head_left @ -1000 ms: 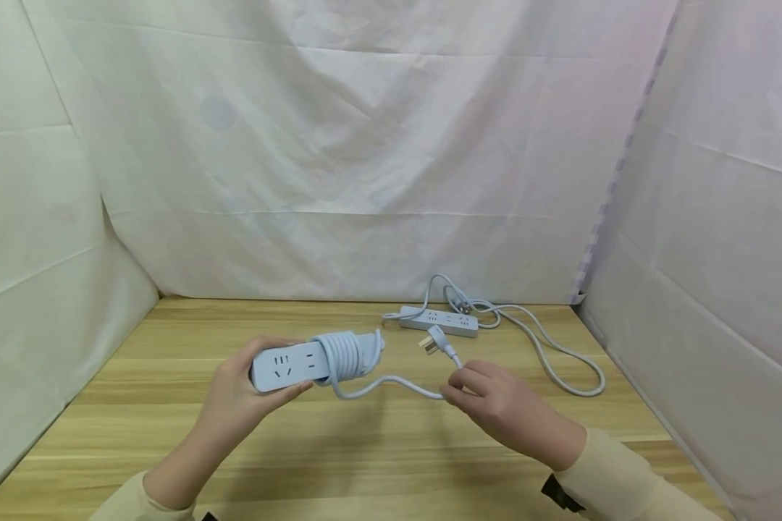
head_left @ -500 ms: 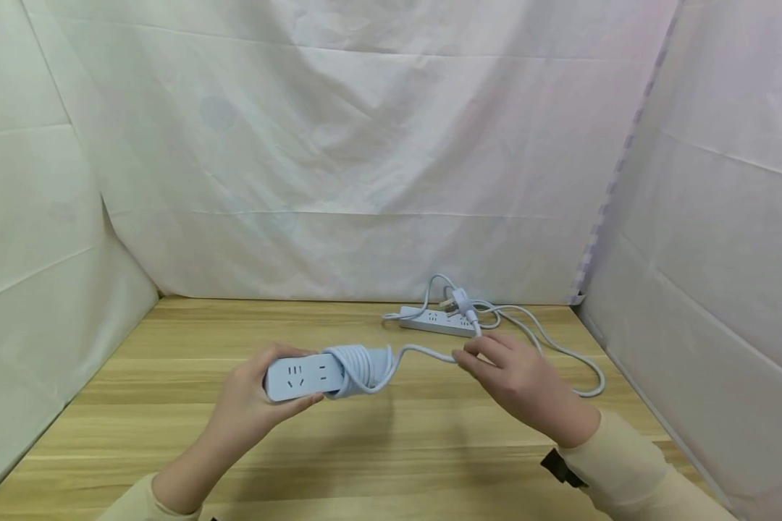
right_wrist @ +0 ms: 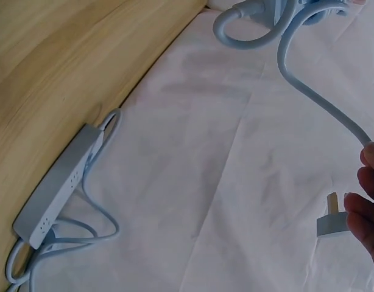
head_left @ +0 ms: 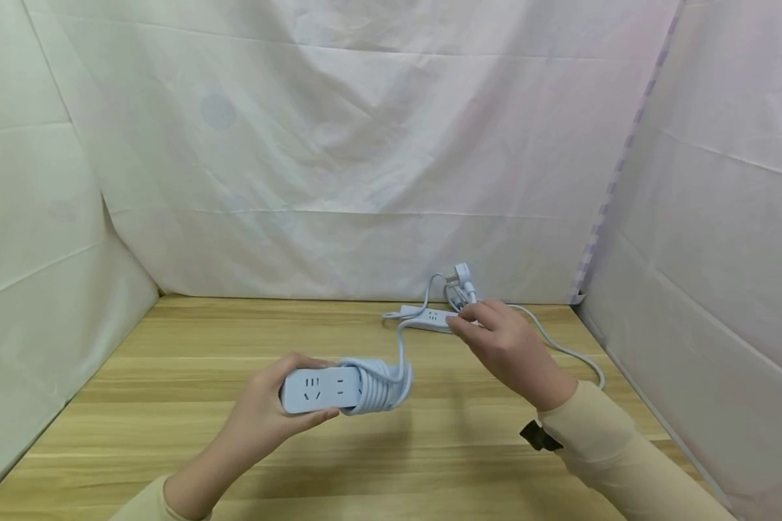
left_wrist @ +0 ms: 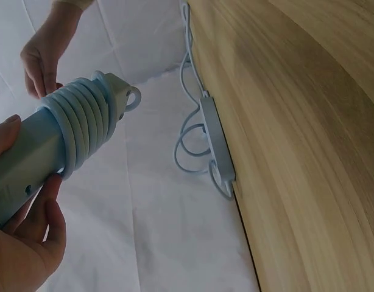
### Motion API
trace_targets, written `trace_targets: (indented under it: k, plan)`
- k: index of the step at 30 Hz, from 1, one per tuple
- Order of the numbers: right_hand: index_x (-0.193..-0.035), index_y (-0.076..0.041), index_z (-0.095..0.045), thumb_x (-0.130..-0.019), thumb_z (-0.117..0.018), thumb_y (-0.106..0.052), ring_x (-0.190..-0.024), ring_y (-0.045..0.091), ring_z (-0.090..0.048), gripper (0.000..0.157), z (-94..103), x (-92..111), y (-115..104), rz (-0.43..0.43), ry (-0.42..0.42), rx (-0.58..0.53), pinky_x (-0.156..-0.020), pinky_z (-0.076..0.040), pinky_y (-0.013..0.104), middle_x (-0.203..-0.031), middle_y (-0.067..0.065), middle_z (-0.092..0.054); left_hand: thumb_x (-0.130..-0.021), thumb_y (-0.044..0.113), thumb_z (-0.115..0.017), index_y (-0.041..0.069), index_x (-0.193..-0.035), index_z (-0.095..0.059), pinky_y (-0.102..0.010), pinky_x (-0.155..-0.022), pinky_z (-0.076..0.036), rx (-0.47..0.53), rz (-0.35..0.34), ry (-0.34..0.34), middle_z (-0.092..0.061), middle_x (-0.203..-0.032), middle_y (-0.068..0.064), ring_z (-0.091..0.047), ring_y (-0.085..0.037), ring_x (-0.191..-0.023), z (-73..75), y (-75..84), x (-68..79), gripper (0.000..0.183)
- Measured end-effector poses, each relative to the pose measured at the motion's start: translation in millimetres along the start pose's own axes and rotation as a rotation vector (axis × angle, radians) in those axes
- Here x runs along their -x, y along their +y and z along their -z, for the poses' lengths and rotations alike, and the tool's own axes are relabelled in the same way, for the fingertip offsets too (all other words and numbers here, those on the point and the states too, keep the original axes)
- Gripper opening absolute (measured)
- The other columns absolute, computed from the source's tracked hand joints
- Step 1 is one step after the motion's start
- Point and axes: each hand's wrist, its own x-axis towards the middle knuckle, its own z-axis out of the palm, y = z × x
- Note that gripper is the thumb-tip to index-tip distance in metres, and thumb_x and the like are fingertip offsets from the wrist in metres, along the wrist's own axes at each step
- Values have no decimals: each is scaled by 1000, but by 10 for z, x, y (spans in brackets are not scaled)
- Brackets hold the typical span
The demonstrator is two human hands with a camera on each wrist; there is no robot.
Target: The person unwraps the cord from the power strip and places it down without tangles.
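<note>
My left hand [head_left: 266,405] grips one end of a white power strip [head_left: 319,391], held above the table with its sockets facing up. Several turns of its cord [left_wrist: 83,118] are wrapped round the strip's other end. From these coils a loose length runs up to my right hand [head_left: 505,353], which pinches the cord close to the plug [head_left: 462,273]. The plug stands out beyond the fingers, prongs to the left in the head view. In the right wrist view, part of the plug [right_wrist: 332,225] is hidden behind the fingers [right_wrist: 363,222].
A second white power strip [head_left: 423,318] lies at the back of the wooden table [head_left: 202,347], its loose cord [head_left: 560,349] spreading to the right. White cloth [head_left: 365,159] hangs behind the table and along both sides.
The left hand has moved right and slightly nearer with the wrapped strip. The right hand has carried the cord and plug up and away, and the free length now rises more steeply.
</note>
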Motion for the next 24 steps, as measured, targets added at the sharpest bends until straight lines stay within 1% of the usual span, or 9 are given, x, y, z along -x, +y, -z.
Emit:
trace_targets:
  k: [2, 6, 7, 9, 10, 12, 15, 19, 24]
  plan:
    - [-101, -1, -73, -104, -46, -14, -74, 23, -59, 30, -28, 7, 42, -23, -18, -19, -58, -50, 35, -89, 9, -63, -66, 27, -92, 26, -106, -67, -27, -65, -50, 11, -1, -9, -69, -109, 10, -61, -10, -78, -7, 18, 3, 48]
    - [-102, 0, -74, -95, -63, -5, -75, 22, -59, 13, -90, 35, 127, -77, -59, -51, -61, -50, 34, -90, 8, -63, -66, 31, -91, 26, -106, -67, -27, -66, -50, 28, 1, -20, -69, -109, 11, -62, -10, -80, -13, 45, 13, 47]
    - [-101, -1, -74, -90, -68, -2, -75, 22, -59, 12, -110, 44, 147, -87, -63, -52, -61, -50, 34, -90, 8, -63, -66, 31, -91, 26, -106, -67, -27, -67, -50, 37, -1, -22, -69, -109, 11, -62, -10, -81, -12, 48, 15, 47]
    - [-99, -1, -74, -83, -73, 3, -74, 21, -59, 17, -150, 65, 181, -101, -64, -51, -60, -50, 34, -88, 7, -63, -66, 30, -91, 26, -106, -67, -28, -68, -51, 53, -13, -26, -69, -109, 11, -63, -11, -83, -8, 51, 19, 47]
    - [-98, -2, -75, -82, -74, 3, -73, 21, -58, 16, -171, 77, 194, -107, -64, -44, -60, -50, 34, -87, 7, -63, -66, 28, -91, 25, -106, -67, -28, -69, -51, 64, -22, -27, -69, -109, 11, -64, -11, -84, -4, 52, 21, 47]
    - [-95, -2, -75, -84, -73, 1, -70, 20, -55, 12, -216, 112, 213, -113, -63, -39, -58, -48, 33, -84, 6, -61, -66, 26, -91, 24, -106, -66, -28, -69, -51, 80, -44, -26, -69, -109, 10, -64, -12, -85, -2, 54, 27, 47]
    - [-93, -3, -75, -90, -69, -5, -67, 19, -51, 7, -270, 178, 225, -117, -74, -20, -55, -44, 32, -81, 6, -59, -66, 22, -92, 22, -106, -66, -27, -70, -52, 101, -78, -24, -70, -110, 8, -65, -13, -88, -2, 61, 35, 48]
    - [-93, -4, -74, -97, -61, -12, -66, 19, -50, 15, -312, 266, 219, -113, -96, -11, -55, -43, 32, -80, 5, -58, -66, 18, -92, 20, -108, -66, -27, -71, -52, 148, -114, -26, -70, -111, 5, -66, -14, -89, -8, 75, 44, 50]
    - [-92, -2, -72, -103, -49, -19, -67, 18, -50, 31, -335, 365, 170, -89, -118, -34, -56, -44, 31, -80, 6, -56, -66, 6, -90, 14, -112, -65, -27, -71, -53, 219, -175, -12, -69, -113, -4, -66, -16, -90, -6, 88, 40, 53]
